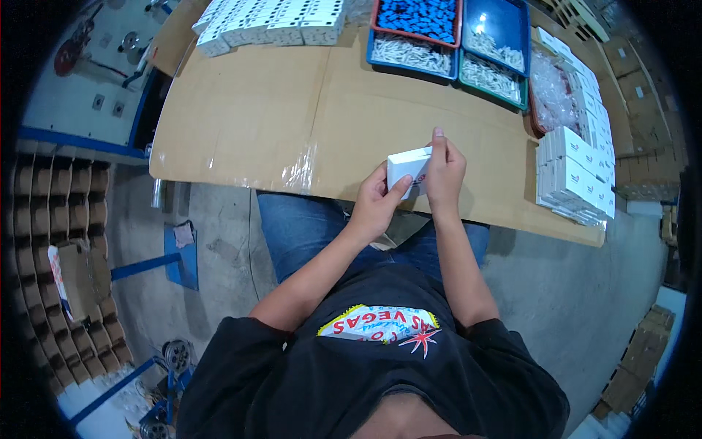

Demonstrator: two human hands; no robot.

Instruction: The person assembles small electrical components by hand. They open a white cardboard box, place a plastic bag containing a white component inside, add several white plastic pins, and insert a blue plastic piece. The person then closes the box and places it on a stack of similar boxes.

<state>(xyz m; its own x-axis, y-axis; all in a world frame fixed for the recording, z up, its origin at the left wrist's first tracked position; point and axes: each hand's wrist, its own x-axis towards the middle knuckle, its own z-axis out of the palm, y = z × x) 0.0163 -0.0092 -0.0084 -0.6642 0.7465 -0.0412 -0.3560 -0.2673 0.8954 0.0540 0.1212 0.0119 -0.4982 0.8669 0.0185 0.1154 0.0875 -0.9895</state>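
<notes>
Left hand (374,203) clasping white box (406,165), right hand (444,173) curled, apparently gripping its edge

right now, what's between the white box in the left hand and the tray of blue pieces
In the head view, brown cardboard comes first beyond the white box, then a blue tray of small white pieces.

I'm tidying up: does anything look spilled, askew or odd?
Nothing clearly stands out. The blue pieces and white pieces lie within trays; the left hand and right hand partly hide the white box, so its condition is unclear.
</notes>
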